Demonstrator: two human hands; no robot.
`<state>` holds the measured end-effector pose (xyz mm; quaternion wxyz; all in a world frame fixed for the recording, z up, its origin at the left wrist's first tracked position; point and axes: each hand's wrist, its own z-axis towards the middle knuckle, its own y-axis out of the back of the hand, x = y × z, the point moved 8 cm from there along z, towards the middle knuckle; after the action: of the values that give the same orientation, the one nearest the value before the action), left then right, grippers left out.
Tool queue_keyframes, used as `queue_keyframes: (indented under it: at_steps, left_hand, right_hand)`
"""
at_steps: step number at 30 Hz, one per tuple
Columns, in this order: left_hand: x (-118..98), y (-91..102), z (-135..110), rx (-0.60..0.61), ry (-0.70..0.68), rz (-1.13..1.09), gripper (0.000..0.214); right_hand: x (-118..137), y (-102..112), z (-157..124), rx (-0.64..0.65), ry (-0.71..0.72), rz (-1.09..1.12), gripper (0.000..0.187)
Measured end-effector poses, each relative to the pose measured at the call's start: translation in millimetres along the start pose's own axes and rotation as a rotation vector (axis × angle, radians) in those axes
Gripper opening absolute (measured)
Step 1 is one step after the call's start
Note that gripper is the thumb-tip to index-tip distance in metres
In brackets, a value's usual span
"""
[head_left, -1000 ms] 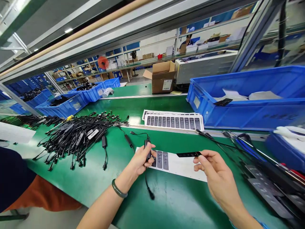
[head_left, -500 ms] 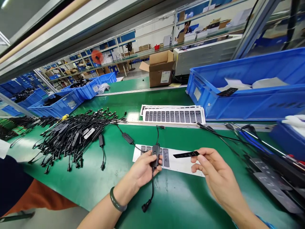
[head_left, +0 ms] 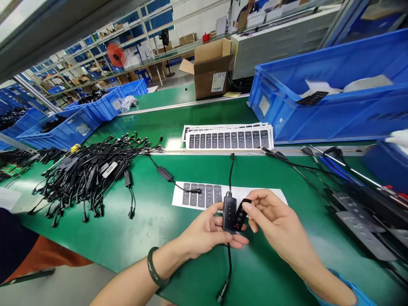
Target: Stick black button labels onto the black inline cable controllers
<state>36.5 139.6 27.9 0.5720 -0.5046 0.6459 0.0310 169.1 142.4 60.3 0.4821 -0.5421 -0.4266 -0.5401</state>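
Observation:
My left hand is closed around a black inline cable controller, its face with small buttons turned up. One cable runs up from it and another hangs down to a plug. Between thumb and fingers, my right hand pinches a black label sticker with small printed icons. The sticker is tilted and right beside the controller's right edge; whether they touch I cannot tell. Under and behind the hands lies a white sticker sheet with several dark labels at its left part.
A second controller lies with its cable across the sheet. A heap of black cabled controllers covers the left. More label sheets lie behind; a blue crate stands at right. A person's orange-clad leg shows at lower left.
My left hand has moved right with the controller. My right hand has brought the label sticker left, beside the controller, and turned it from nearly level to steeply tilted. The camera view has shifted.

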Motion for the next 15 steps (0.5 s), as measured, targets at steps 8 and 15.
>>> queue_keyframes:
  at_steps: [8,15]
  left_hand:
    - [2.8,-7.4,-0.3,0.069,-0.002,-0.032,0.059]
    - [3.5,-7.9,0.0,0.066,0.003,-0.035,0.058]
  right_hand:
    - [-11.0,-8.6,-1.6,0.033,-0.121,0.004,0.025]
    - [-9.8,-9.3,-1.9,0.025,-0.138,0.007,0.027]
